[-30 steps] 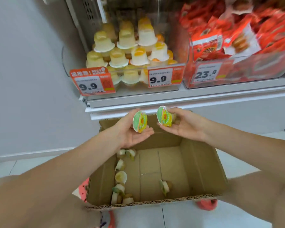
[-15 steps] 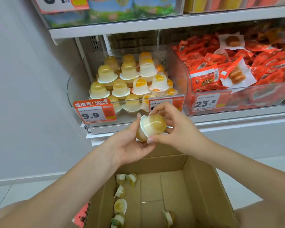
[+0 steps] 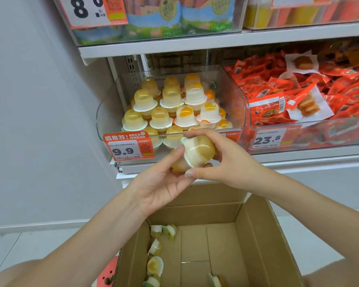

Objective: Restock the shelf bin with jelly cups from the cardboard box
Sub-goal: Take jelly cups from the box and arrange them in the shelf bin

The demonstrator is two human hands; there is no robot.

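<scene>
At frame centre, the left hand (image 3: 160, 183) and right hand (image 3: 222, 162) both grasp stacked jelly cups (image 3: 195, 154) before the shelf bin (image 3: 234, 104), above the cardboard box (image 3: 263, 245).

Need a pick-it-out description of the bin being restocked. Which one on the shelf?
Start at the white shelf above the cardboard box; two clear bins sit side by side on it. The target is the left bin, beside the wall, directly behind the hands. It holds stacked yellow and white jelly cups and carries a 9.9 tag; its neighbour holds red packets tagged 23.8.
</scene>
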